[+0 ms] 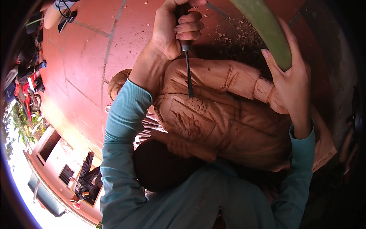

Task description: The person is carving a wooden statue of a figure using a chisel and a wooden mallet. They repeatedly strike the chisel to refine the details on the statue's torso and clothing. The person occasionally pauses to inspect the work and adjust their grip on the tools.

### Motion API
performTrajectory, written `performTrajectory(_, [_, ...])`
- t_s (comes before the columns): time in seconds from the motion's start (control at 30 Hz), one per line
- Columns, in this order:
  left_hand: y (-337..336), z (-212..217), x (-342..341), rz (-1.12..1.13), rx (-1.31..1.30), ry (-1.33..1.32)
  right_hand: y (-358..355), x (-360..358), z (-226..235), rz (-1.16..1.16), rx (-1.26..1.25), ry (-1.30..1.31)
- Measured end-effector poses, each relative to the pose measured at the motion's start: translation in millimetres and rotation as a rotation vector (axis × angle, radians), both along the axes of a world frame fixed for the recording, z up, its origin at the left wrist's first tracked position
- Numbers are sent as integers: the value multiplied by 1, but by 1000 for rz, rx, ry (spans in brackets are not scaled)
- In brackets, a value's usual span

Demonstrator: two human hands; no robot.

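Left hand [177,28] clenched round the chisel [188,72], blade tip sitting at the chest of the carved wooden figure [244,129], right beside the flower relief [198,106]! Beneath both hands the figure lies chest up; near its cuff [263,89], the right hand [293,80] grips a curved green club [267,30]; shavings [238,34] litter the floor [87,49] beyond.

Blowing out to white at lower left, bleaching around the long pink-walled building [55,160]; shining brightly on the red-tiled floor [87,49]; sinking into shadow rightward of the brown carved wooden figure [225,110]. Bending edges toward a black rim; fringing violet at left.
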State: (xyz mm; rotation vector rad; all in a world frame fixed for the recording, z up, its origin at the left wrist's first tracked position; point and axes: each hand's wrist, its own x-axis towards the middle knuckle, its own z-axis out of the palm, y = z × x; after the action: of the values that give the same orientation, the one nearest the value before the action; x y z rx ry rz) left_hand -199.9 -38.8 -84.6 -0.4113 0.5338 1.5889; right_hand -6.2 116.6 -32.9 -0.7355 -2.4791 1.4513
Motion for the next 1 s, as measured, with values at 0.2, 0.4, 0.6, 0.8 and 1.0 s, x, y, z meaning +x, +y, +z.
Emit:
performTrajectory(0.2, [-13,16,-10,240,-21,-123,1,3,2,17,49,-22])
performTrajectory(0.4, [-9,18,-9,94,-125,143,2,1,1,22,15,9])
performTrajectory(0.6, [-4,18,-4,54,-233,240,0,0,-1,13,3,14])
performTrajectory(0.8, [-1,9,-1,-12,77,35,0,-1,4,21,15,-35])
performTrajectory(1.0, [-1,21,-7,118,240,58,4,0,-2,13,44,29])
